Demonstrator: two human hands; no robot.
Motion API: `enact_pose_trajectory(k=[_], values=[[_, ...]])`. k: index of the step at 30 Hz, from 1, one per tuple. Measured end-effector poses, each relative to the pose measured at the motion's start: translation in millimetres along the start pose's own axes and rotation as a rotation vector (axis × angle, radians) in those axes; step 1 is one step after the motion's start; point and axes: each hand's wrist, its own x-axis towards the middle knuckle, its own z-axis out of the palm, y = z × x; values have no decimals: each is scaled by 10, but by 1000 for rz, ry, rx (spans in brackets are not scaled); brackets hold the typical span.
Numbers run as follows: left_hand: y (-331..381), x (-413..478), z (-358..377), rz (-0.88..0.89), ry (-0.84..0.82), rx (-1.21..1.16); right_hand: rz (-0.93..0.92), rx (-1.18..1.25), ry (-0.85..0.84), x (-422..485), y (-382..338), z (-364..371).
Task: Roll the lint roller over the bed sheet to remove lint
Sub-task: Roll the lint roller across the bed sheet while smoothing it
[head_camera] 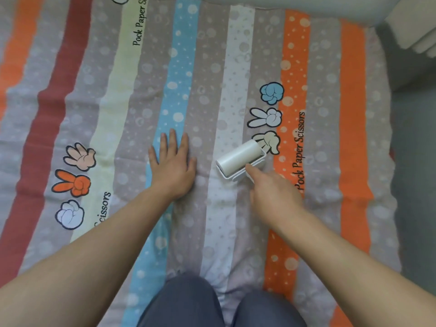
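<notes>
The left hand (173,166) lies flat, fingers straight, pinning the bed sheet (236,67); the right hand (276,197) grips the lint roller (239,158). Unpinned fabric to the right could bunch under it

I have just the one view, from the head camera, looking steeply down and a little forward over the bed sheet (212,67). It sits close: both forearms (94,244) run in from the bottom corners and the knees (186,303) fill the bottom edge. The wide lens bows the stripes (175,67) outward. A strip of floor (412,161) shows down the right side, beyond the sheet's edge.
</notes>
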Motion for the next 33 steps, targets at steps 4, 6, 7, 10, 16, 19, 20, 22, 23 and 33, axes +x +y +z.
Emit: enact_pose_trajectory(k=[4, 6, 7, 10, 16, 19, 20, 22, 23, 33], values=[[63, -254, 29, -24, -57, 28, -9, -32, 7, -289, 126, 12], [109, -319, 16, -46, -70, 37, -28, -53, 7, -406, 207, 24], [133, -331, 4, -60, -73, 37, -31, -58, 2, -463, 251, 25], [212, -326, -17, -110, -73, 29, -28, -66, -5, -591, 362, 7], [310, -383, -27, -153, -127, 14, -31, -97, -83, -746, 495, -103], [316, -386, -115, -136, -151, -14, -7, -107, -145, -833, 539, -316], [300, -393, -156, -131, -158, -29, -4, -123, -167, -844, 528, -431], [247, -403, -229, -119, -139, -43, 7, -149, -221, -831, 498, -692], [192, -397, -266, -110, -108, -20, 21, -157, -245, -810, 458, -838], [-730, 420, -564, 23, -22, -30, -60, 118, 106, 676, -967, -799]])
